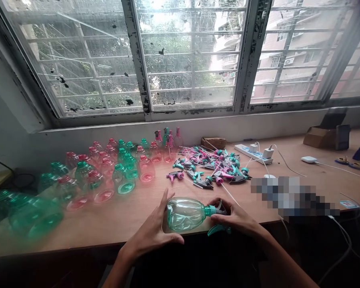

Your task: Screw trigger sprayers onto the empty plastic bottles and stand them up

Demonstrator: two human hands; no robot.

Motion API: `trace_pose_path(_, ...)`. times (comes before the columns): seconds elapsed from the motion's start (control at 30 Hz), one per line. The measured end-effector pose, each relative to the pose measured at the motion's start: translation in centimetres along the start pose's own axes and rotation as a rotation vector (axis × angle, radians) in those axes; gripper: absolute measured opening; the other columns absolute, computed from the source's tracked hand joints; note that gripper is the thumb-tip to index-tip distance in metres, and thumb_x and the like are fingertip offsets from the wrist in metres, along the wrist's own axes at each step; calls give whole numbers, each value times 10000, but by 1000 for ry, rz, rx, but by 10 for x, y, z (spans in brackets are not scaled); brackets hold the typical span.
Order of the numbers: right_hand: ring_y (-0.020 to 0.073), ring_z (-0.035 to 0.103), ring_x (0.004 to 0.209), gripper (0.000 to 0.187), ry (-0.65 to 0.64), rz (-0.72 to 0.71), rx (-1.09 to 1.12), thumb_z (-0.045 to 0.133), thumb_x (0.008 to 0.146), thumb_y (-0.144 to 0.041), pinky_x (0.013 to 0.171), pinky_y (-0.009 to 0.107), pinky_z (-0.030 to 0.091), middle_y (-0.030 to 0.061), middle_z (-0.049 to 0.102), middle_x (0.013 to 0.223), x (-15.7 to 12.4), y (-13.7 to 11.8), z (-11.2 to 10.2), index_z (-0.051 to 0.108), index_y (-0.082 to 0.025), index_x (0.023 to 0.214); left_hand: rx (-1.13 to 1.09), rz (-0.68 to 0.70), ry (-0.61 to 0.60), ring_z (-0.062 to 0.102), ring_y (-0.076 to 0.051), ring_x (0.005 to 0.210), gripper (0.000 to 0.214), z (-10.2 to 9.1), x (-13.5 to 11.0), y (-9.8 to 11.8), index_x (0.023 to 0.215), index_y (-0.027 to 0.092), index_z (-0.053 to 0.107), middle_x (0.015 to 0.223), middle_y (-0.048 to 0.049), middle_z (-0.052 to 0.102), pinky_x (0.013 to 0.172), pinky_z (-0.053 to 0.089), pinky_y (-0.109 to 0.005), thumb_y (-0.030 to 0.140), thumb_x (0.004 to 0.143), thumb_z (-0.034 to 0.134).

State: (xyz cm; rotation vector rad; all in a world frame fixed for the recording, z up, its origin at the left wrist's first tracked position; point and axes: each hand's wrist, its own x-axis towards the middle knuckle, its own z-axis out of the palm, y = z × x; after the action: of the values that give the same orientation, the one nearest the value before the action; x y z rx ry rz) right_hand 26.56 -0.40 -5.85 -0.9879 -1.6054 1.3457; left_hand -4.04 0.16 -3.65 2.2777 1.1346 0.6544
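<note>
Head view: a clear green plastic bottle (186,214) lies on its side at the 6 o'clock edge of the wooden worktop (123,220), neck toward 3 o'clock. The left hand (151,234) cups its rounded base, thumb up over the top and fingers spread under and around it. The right hand (237,220) is closed on the sprayer (217,209) at the bottle's teal collar, and a teal trigger sticks out below the fingers.

From 9 to 11 o'clock stands a crowd of bottles (108,172), see-through pink and green with ribbed, bulbous bodies. Most are uncapped; a few at 12 o'clock carry spray tops. Just past the held bottle, at 12 to 1 o'clock, lies a heap of sprayers (210,166) in pink, teal and black, with thin white dip tubes trailing out.

A white power strip (253,154) with a plugged-in adapter sits at 1 o'clock, and a brown cardboard box (321,136) at 2 o'clock. A small blue-edged card (348,204) at 3 o'clock bears print too small to read. A grimy barred window (192,56) with flaking frames runs behind.
</note>
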Motion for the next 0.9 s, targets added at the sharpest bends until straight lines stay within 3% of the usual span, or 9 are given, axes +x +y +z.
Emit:
trace_pose_path(0.17,155,556,774,359,-46,-2,43,818,774,-382,658,238,448,-24,601,875,-1,0,-1,646,-224,1046,-8,-58,-14,321,-316,1456,916,-4,-2,1,1571,312,91,1600,-89,322,1185,285,-492,521,876,649)
trace_pose_path(0.3,161,598,766,334,-25,1,34,776,815,-400,671,253,470,-11,637,876,0,4,-2,645,-208,1054,-9,-38,9,356,-324,1437,943,-3,-2,2,1554,336,200,1595,-54,342,1173,324,-460,491,801,747)
trace_pose_path(0.43,185,647,695,325,-31,-7,87,709,863,-450,663,303,498,6,679,772,1,7,0,617,-175,1010,-7,-34,27,365,-325,1432,1014,0,-1,2,1552,376,173,1599,-38,335,1159,348,-447,482,756,792)
trace_pose_path(0.57,175,629,677,331,-20,-4,77,730,844,-459,633,289,478,-5,671,742,0,6,1,605,-180,973,20,-14,27,315,-341,1455,1138,0,0,-3,1567,337,61,1612,-74,300,1174,312,-477,519,725,805)
trace_pose_path(0.77,176,630,669,355,-2,13,20,785,789,-460,606,279,465,-12,673,734,0,2,1,617,-185,938,40,-24,-11,338,-313,1449,753,-2,-1,-7,1569,281,147,1607,-90,306,1178,287,-498,560,956,482)
trace_pose_path(0.9,187,657,660,357,7,3,53,761,806,-480,619,299,495,4,702,738,1,3,2,615,-183,938,59,-32,-5,377,-315,1429,752,-3,-2,0,1563,298,175,1589,-82,350,1166,319,-492,527,944,536)
